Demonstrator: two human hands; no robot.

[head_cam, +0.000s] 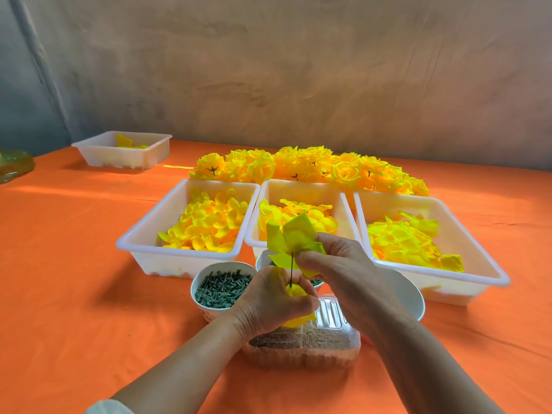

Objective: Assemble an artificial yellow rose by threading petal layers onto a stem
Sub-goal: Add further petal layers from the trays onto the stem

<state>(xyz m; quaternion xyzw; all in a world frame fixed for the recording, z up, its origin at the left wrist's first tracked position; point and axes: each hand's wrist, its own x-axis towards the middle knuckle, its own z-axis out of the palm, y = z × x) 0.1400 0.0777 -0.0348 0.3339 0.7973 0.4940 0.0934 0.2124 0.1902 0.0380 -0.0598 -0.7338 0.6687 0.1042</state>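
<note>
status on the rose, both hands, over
Left hand grips bud. Right hand pinches petal layer, threaded on stem, not yet down against bud. Stem between them bare.

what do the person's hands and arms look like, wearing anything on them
Both hands are bare: no gloves, rings or watch show on the left hand or the right hand. Both forearms are uncovered. The only clothing in view is the edge of a pale white fabric sleeve high on the left arm, at the picture's bottom edge. The right arm shows no sleeve.
</note>
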